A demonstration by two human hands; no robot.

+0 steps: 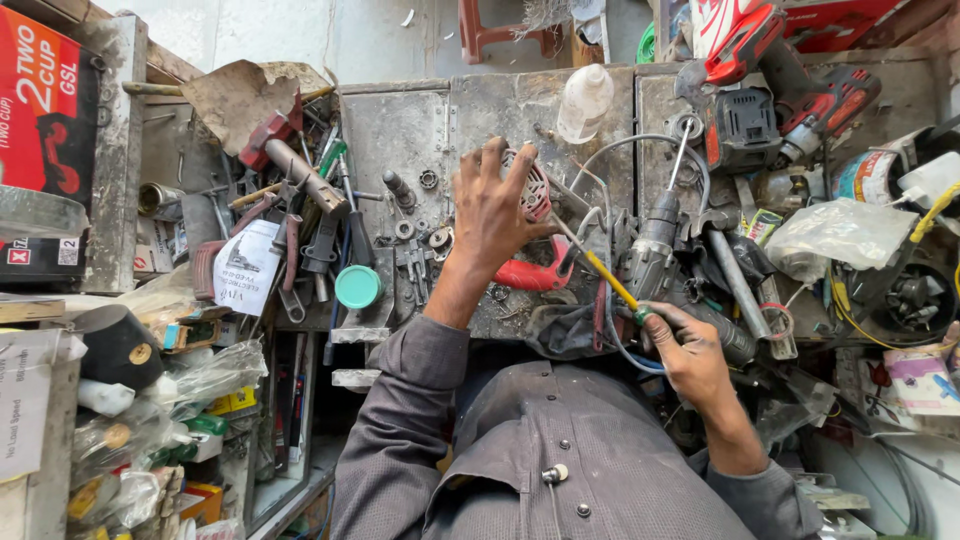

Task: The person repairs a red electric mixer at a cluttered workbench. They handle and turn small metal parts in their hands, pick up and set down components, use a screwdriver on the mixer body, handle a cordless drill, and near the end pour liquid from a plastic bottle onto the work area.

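- red vented cover (537, 190): left hand (492, 210) grasps it, fingers spread over it
- yellow-handled screwdriver (608, 279): right hand (690, 350) clenched on its handle, tip toward left hand

A red carton (45, 85) with white lettering is standing at the far left edge, and a small white label (68, 251) is showing on the dark band beneath it. A white printed paper sheet (245, 265) is lying curled among the tools left of centre. A pale cardboard box (25, 410) with a printed label is sitting at lower left. A small yellow packet (232, 402) is lying near it. A pink and white package (920, 380) is resting at the right edge.
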